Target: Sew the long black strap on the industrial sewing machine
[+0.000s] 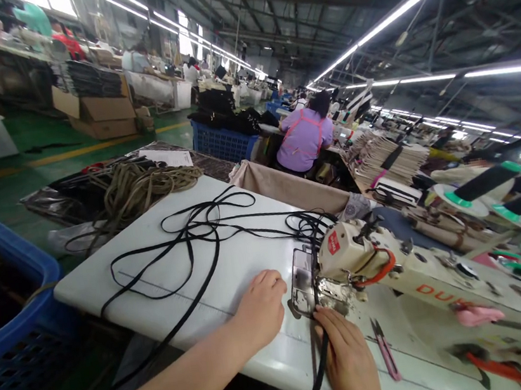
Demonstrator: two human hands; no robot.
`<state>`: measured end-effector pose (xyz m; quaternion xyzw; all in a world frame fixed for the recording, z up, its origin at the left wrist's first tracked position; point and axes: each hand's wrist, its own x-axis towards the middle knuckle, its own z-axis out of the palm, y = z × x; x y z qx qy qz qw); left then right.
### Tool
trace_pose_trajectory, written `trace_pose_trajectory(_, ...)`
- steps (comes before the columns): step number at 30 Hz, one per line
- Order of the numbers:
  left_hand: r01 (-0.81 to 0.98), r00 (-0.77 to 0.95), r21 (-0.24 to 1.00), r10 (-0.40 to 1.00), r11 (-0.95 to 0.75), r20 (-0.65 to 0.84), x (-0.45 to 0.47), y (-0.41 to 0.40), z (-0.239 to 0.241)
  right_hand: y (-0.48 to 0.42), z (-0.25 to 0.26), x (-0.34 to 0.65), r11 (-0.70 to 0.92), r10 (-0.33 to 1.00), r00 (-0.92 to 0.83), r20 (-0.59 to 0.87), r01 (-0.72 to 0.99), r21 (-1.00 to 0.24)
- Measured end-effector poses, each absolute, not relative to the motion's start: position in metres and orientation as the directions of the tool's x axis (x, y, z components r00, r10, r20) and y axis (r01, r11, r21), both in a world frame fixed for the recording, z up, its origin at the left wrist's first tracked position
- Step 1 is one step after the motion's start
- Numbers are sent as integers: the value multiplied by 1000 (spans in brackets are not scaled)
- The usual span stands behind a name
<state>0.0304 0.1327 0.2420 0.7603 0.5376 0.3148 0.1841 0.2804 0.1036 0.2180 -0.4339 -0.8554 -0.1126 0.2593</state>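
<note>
A narrow black strap runs from the table's front edge up to the sewing machine. My right hand pinches it just in front of the needle area, fingertips close to the metal plate. To the left of the metal slide plate, my left hand rests on the white table with its fingers curled in. Nothing shows in those fingers. More black strap lies in loose loops across the table and behind the machine head. Pink-handled thread snips lie right of my right hand.
A blue basket with dark material stands at the left. Tan cords are heaped beyond the table's left corner. A fabric-lined trough borders the far edge. Ahead sits a person in purple. Thread cones stand at the right.
</note>
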Motion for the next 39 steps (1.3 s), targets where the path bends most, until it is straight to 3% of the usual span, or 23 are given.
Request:
trace_pose_trajectory(8, 737, 257, 633, 964, -236, 60, 59, 229, 251, 107, 218, 282, 618, 660, -499, 561, 786, -28)
trace_pose_trajectory(18, 742, 215, 642, 976, -194, 46, 97, 286, 249, 109, 208, 293, 632, 644, -527, 554, 775, 1)
trace_pose_trajectory(31, 735, 268, 601, 949, -313, 166, 103, 296, 231, 107, 189, 295, 584, 683, -446, 579, 809, -66)
trace_pose_trajectory(39, 735, 232, 622, 962, -270, 143, 102, 293, 233, 105, 188, 295, 565, 706, -443, 553, 823, -62)
